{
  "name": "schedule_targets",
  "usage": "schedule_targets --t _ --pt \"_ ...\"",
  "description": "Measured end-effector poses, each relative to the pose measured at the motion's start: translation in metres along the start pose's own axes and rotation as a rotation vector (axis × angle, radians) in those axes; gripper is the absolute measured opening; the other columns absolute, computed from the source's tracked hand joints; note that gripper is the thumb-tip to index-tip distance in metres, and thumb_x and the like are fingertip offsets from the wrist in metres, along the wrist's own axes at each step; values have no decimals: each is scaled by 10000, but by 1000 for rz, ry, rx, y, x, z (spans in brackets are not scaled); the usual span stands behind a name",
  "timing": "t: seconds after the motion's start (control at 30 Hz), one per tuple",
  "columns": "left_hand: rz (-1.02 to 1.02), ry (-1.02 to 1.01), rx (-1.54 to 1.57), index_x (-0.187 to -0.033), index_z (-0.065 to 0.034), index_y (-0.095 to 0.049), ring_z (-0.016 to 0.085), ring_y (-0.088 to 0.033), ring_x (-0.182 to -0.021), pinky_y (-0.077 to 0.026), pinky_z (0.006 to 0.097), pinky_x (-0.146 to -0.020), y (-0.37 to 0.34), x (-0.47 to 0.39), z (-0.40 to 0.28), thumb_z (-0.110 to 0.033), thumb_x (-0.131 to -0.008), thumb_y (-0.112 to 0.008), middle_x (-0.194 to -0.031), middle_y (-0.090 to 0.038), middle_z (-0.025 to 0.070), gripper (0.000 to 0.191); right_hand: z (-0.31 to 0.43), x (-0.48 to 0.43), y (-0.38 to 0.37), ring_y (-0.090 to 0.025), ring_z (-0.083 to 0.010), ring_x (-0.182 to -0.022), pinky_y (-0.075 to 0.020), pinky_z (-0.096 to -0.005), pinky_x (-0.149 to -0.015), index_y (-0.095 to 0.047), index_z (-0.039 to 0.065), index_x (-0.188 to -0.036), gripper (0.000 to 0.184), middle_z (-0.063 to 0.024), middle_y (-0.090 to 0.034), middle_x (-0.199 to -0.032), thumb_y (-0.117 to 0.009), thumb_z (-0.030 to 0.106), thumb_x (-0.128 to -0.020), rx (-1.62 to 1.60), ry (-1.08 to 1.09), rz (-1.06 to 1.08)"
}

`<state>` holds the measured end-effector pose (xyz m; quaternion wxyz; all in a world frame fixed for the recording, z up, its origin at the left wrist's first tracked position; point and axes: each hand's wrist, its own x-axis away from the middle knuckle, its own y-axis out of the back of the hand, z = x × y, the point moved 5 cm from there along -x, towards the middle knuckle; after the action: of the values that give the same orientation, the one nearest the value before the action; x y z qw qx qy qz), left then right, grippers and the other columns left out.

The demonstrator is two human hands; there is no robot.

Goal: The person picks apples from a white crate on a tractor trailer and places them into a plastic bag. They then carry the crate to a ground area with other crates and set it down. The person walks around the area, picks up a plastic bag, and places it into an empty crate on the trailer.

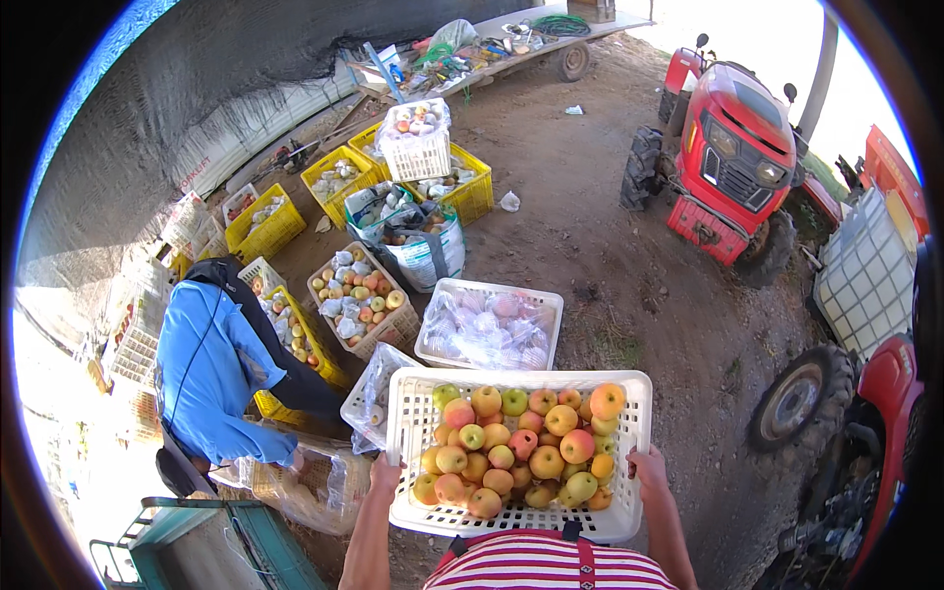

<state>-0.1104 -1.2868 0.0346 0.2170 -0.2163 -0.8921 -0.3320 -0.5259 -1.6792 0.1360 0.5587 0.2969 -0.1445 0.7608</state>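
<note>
Before my body I hold a white plastic crate [516,379] by its two short ends. Many loose apples [546,461], red, yellow and green, fill it. My left hand [386,472] grips the left end, and my right hand [649,467] grips the right end; some fingers are hidden by the crate walls. Just beyond it stands another white crate [554,295] with fruit in foam nets under clear plastic film [483,324]. To the left, a plastic-lined white crate [361,405] is partly covered by the one I carry.
A person in a blue jacket [214,369] bends over crates on the left. Farther off are yellow crates [472,199], a woven bag [420,258] and a flatbed trailer [501,63]. Red tractors [737,147] stand right, beside a caged tank [870,273]. A green cart [273,546] is lower left.
</note>
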Motion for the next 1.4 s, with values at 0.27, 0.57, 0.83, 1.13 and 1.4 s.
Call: schedule_targets --t 0.27,0.57,0.83,1.13,1.4 --pt "-124 67 -95 -961 -29 -638 197 -635 -811 -502 358 -727 -91 37 -107 80 -694 -560 -870 -675 72 298 107 -143 63 -491 -112 -499 -394 -271 -451 -557 48 -846 108 -24 -541 -656 -575 -13 -759 35 12 156" --pt "-228 134 -85 -967 -97 -648 239 -643 -892 -479 365 -789 -170 90 -235 75 -693 -525 -915 -679 90 346 256 -244 103 -465 -104 -489 -379 -266 -451 -541 66 -839 107 -10 -525 -644 -588 11 -759 87 74 260" --pt "-277 94 185 -922 -61 -633 190 -621 -808 -472 338 -749 -231 59 -312 105 -679 -503 -834 -658 57 321 354 -329 97 -438 -75 -494 -335 -256 -450 -539 49 -844 99 -8 -516 -661 -577 -5 -771 84 131 330" --pt "-234 244 109 -937 -64 -643 197 -638 -816 -489 343 -746 -328 -66 -403 69 -676 -560 -873 -676 41 305 424 -492 72 -445 -81 -494 -347 -251 -452 -542 53 -846 99 -1 -512 -649 -579 4 -769 182 88 297" --pt "-218 213 168 -912 -48 -629 220 -623 -778 -483 367 -720 -368 -147 -479 65 -690 -539 -844 -659 85 264 484 -584 38 -426 -85 -495 -335 -249 -451 -516 45 -865 125 -10 -495 -666 -571 -5 -765 206 40 301"
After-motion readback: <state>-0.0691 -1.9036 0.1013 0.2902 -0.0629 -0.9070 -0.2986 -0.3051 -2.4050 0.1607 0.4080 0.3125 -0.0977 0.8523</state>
